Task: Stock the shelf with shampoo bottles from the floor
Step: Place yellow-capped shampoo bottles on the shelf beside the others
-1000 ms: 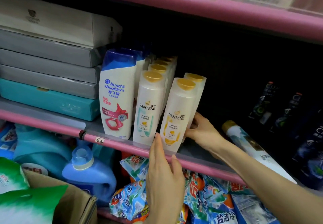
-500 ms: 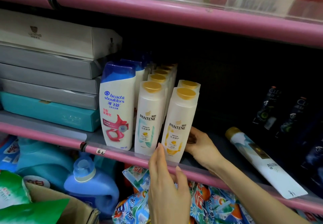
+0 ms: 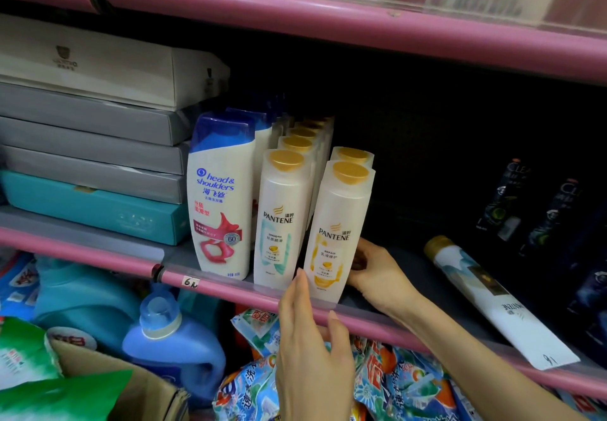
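Far left on the pink-edged shelf (image 3: 230, 289): stack of flat boxes (image 3: 92, 144), teal one at the bottom. Below the shelf edge, blue detergent jug (image 3: 170, 351) and a cardboard box (image 3: 131, 394) with green bags. Next on the shelf, Head & Shoulders bottle (image 3: 221, 200) upright at the front lip, more blue-capped ones behind it. Just beside it, the Pantene Smooth bottle (image 3: 284, 220) heads a row of gold-capped bottles running back. Then the Pantene Repair bottle (image 3: 338, 233), standing at the front edge, leaning slightly left toward the Smooth one, with one more gold cap directly behind. Left hand (image 3: 312, 351) is raised in front of the shelf lip, fingers extended and flat, index tip touching the Repair bottle's lower left corner; not gripping anything. Right hand (image 3: 377, 276) reaches onto the shelf, fingers curled against the lower right side of the Repair bottle, bracing it rather than wrapped around it. Further right, a long Pantene bottle (image 3: 489, 295) lies on its side on the shelf, gold cap pointing back. Far right, dark Clear bottles (image 3: 532, 210) stand in shadow.
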